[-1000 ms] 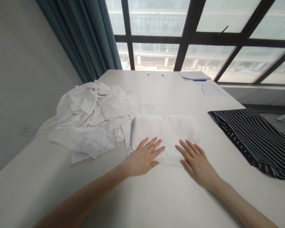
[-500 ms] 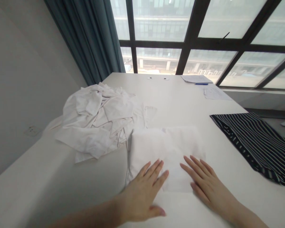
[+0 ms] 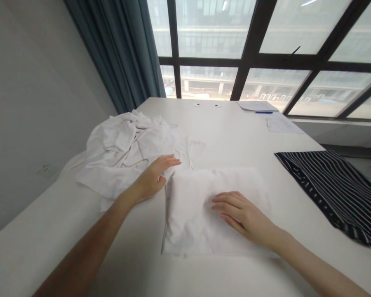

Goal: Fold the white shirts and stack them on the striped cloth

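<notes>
A folded white cloth lies flat on the white table in front of me. My right hand rests flat on the middle of it, fingers stretched out and pointing left. My left hand lies at the cloth's far left corner, fingers extended, where the fold meets a heap of crumpled white cloths. Neither hand holds anything.
A black and white striped cloth is spread at the right side of the table. Papers and a blue pen lie at the far end by the window. A teal curtain hangs at the back left.
My left hand has moved from the near edge of the folded cloth up to its far left corner. My right hand slid onto the middle of the cloth and turned leftward.
</notes>
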`<state>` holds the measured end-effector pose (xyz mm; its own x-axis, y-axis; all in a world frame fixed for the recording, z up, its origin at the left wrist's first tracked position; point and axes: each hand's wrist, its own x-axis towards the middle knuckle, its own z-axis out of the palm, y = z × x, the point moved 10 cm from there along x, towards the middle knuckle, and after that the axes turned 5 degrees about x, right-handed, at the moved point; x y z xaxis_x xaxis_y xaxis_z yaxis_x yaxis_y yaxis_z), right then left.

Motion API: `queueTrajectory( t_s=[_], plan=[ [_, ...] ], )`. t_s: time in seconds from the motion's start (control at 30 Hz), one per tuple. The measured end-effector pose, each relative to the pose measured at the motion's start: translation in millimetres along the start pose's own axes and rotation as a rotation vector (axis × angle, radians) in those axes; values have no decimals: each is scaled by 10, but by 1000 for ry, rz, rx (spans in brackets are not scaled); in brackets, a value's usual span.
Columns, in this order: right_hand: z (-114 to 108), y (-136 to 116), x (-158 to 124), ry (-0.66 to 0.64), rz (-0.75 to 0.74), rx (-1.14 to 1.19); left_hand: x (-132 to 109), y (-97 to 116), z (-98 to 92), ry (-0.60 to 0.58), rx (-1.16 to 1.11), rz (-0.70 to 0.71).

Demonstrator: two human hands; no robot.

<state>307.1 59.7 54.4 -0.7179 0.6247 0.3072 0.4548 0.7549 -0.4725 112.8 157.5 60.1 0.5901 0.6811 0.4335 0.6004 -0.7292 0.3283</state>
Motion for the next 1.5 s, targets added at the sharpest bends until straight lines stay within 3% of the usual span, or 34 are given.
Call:
queueTrajectory(
  t_s=[0.1,0.17,0.27,0.4,0.63,0.9,1.0,1.1,1.17,1.27,1.37,1.5],
  plan=[
    [258,-188,286,-128,-108,56,-6,-302,321,-223,-19,-27],
    [463,-302,402,-205,-182,47,-4,-390,467,-270,-57,-49],
    [771,-378,453,-300,-232,20,63,-429,550,-223,-108,-72],
    [1033,-364,398,-382,-207,52,157,-487,517,-113,-113,-91],
    [1091,-369,370,-428,-195,99,164,-688,444,64,-7,-212],
    [1103,-372,368,-432,-187,90,165,-802,448,81,-16,-309],
    [1086,-369,373,-400,-189,104,209,-709,396,21,-30,-301],
    [1089,-368,372,-382,-199,97,340,-448,403,-11,-62,-229],
    [1092,-371,373,-372,-208,87,457,-236,513,-50,-51,-158],
    [1091,-375,379,-361,-219,72,588,7,824,-162,116,-28],
    [1087,-381,381,-367,-215,74,629,39,1030,-171,315,42],
    [1077,-408,357,-382,-185,120,602,-41,1102,-145,419,47]
  ],
)
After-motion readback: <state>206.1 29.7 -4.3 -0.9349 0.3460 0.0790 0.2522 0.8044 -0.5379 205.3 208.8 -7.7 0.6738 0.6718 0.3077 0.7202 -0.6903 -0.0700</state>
